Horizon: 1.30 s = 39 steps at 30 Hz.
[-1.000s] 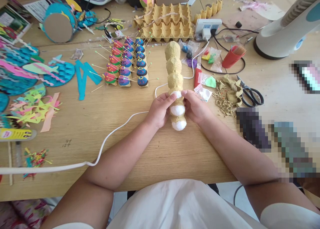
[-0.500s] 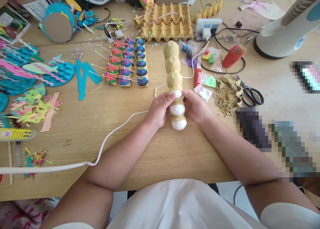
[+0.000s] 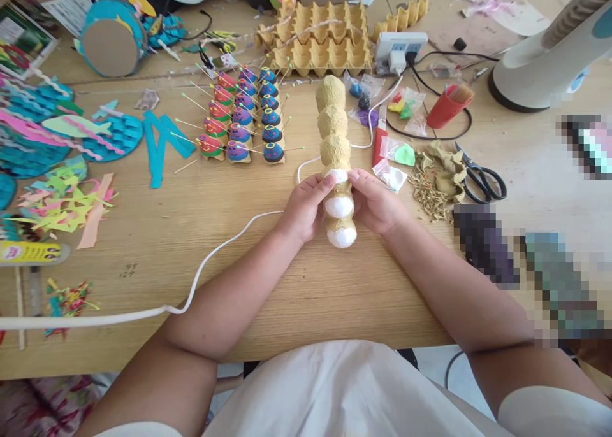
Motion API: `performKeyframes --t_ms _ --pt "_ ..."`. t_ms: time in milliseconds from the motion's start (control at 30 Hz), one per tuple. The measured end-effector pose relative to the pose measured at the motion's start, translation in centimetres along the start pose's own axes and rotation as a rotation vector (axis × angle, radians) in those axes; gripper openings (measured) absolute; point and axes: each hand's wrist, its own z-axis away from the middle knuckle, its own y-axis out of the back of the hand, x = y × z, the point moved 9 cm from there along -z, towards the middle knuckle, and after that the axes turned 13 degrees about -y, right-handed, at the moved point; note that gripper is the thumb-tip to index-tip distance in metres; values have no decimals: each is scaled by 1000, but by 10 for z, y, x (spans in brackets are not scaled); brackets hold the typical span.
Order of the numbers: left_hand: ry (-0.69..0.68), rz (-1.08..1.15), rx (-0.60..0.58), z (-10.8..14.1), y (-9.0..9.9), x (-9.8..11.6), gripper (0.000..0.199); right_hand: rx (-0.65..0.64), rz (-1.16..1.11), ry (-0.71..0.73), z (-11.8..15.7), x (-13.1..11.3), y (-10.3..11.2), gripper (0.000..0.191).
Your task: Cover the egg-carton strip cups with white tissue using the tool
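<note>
I hold the bumpy strip (image 3: 333,147) between left hand (image 3: 301,209) and right hand (image 3: 378,202), each grip pinching one side. The strip is on the near side of the egg tray (image 3: 325,58); the scissors (image 3: 472,167) lie to the tray's near right.

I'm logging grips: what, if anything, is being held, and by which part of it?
The bumpy tan strip, held by both sides near its middle, at the farthest white bump, between the left hand and right hand.
</note>
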Motion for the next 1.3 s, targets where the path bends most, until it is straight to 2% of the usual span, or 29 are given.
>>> performKeyframes --t_ms 167,400,700,900,1033,1300 --pt "1 31 -10 0 -2 1 59 17 -94 -15 1 2 2 65" --pt "-30 -14 14 0 -2 5 60 -23 -22 -15 2 -3 -2 59" --pt "-120 -52 18 -1 0 11 63 5 -35 18 -1 -3 -1 64" --pt "-78 -51 76 2 0 10 57 14 -65 -12 -1 -1 1 65" --pt "-68 -41 66 2 -1 11 49 15 -41 -9 -1 -3 3 64" --pt "-51 -37 100 1 3 8 57 -2 -43 -20 -1 0 1 63"
